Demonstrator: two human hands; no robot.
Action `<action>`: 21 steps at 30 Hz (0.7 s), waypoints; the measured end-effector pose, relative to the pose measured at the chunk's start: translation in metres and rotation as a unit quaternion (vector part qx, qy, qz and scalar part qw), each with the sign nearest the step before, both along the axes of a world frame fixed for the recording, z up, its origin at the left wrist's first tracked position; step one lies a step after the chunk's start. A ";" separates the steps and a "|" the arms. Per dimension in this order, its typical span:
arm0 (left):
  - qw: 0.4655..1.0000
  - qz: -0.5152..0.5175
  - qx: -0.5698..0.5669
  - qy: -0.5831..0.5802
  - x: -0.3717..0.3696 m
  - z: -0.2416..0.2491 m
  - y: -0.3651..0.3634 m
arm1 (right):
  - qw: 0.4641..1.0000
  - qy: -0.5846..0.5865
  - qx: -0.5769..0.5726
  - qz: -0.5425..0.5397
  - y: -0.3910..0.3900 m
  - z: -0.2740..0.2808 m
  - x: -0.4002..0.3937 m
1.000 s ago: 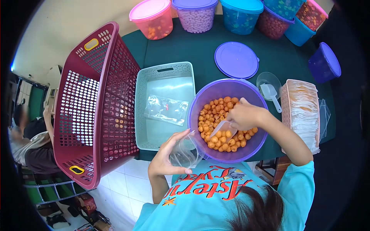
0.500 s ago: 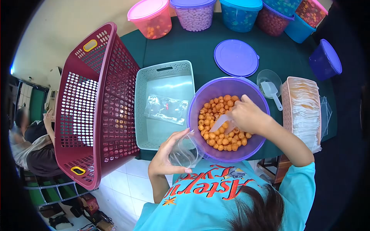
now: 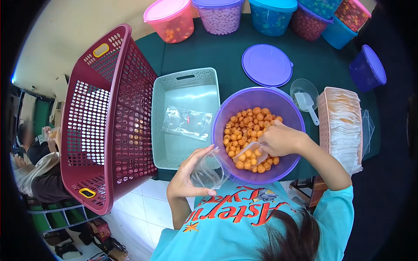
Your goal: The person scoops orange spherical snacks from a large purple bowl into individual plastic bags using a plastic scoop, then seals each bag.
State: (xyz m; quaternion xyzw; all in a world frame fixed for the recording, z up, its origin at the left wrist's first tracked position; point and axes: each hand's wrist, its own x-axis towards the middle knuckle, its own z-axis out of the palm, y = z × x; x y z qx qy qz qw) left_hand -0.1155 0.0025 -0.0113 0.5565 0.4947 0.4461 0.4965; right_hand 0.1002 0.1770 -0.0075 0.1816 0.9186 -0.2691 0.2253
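A purple tub (image 3: 226, 98) holds many round orange snack balls (image 3: 250, 124). Inside it, my right hand (image 3: 281, 138) grips a translucent plastic scoop (image 3: 249, 157), its handle hidden by my fingers. Several snack balls lie in the scoop. Just left of the tub's rim, my left hand (image 3: 188, 177) holds a clear plastic bag (image 3: 210, 174) with its mouth spread toward the tub. No snack balls show in that bag. Beyond it, a flat clear packet (image 3: 188, 123) with a small red mark lies in a pale green basket (image 3: 167, 161).
A maroon laundry basket (image 3: 135, 108) stands at the left. Behind the tub lies a purple lid (image 3: 267, 65). To the right are a white scoop (image 3: 306, 102) in a clear bowl and a pink box of packets (image 3: 344, 126). Lidded tubs (image 3: 217, 19) line the back; another person (image 3: 43, 165) sits far left.
My right hand has moved slightly down and turned the scoop, which now carries several snack balls. My left hand and the bag stay in place. The other person's hands have shifted.
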 end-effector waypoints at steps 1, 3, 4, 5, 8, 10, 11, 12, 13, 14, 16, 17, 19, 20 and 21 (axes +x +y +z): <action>1.000 0.001 -0.003 0.000 0.000 0.000 0.000 | 1.000 0.000 0.000 -0.001 0.001 -0.001 0.002; 1.000 -0.001 -0.002 0.002 -0.001 -0.001 0.000 | 0.997 0.009 -0.063 -0.032 0.005 -0.002 0.008; 1.000 -0.002 0.002 0.003 -0.001 -0.001 -0.001 | 0.998 0.009 -0.063 -0.029 0.007 -0.001 0.009; 1.000 0.001 0.001 0.003 0.000 -0.001 -0.002 | 0.997 -0.001 -0.071 -0.026 0.008 0.002 0.009; 1.000 0.008 0.013 0.006 0.002 0.000 -0.002 | 0.997 0.011 -0.068 -0.019 0.008 0.001 0.013; 1.000 0.012 -0.003 0.018 0.003 0.002 -0.002 | 0.998 0.033 -0.060 -0.017 0.009 0.003 0.014; 1.000 0.014 -0.001 0.019 0.003 0.002 -0.001 | 0.997 0.030 -0.063 -0.026 0.010 0.007 0.014; 1.000 0.007 0.001 0.031 0.002 0.002 -0.002 | 0.997 0.027 -0.068 -0.034 0.011 0.009 0.013; 0.999 0.000 0.008 0.042 0.001 0.002 -0.001 | 0.997 0.027 -0.064 -0.030 0.010 0.009 0.014; 0.999 0.006 0.018 0.042 0.000 0.003 0.000 | 0.996 0.061 -0.046 -0.045 0.010 0.007 0.016; 0.998 0.000 0.025 0.060 0.000 0.003 0.000 | 0.992 0.105 -0.027 -0.058 0.012 0.011 0.018; 0.998 -0.001 0.035 0.056 0.000 0.002 0.000 | 0.993 0.107 -0.018 -0.050 0.013 0.013 0.018; 0.997 0.006 0.035 0.068 -0.001 0.002 0.002 | 0.984 0.154 -0.046 -0.072 0.012 0.016 0.017; 0.997 0.005 0.027 0.077 -0.001 0.003 0.003 | 0.984 0.157 -0.043 -0.068 0.013 0.017 0.017; 0.996 0.008 0.028 0.079 0.000 0.005 0.004 | 0.982 0.164 -0.050 -0.083 0.014 0.018 0.017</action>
